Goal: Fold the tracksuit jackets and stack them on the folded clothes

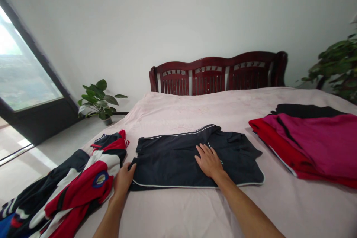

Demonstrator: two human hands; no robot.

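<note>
A pair of dark navy track trousers (173, 165) with white piping lies doubled over on the pink bedsheet in front of me. At its left end, my left hand (124, 178) pinches the near corner, thumb on top and the other fingers partly hidden. My right hand (208, 160) rests flat on the cloth right of the middle, fingers stretched out. The right end of the trousers is bunched and uneven. Just left of my left hand is a loose heap of red, white and navy clothes (80, 189), with a round blue badge on a red part.
Folded clothes in magenta, red and black (315, 145) are stacked at the right on the bedsheet (178, 212). A dark red wooden headboard (208, 74) stands at the back. Potted plants (99, 100) flank the bed, and a glass door (28, 67) is at the left.
</note>
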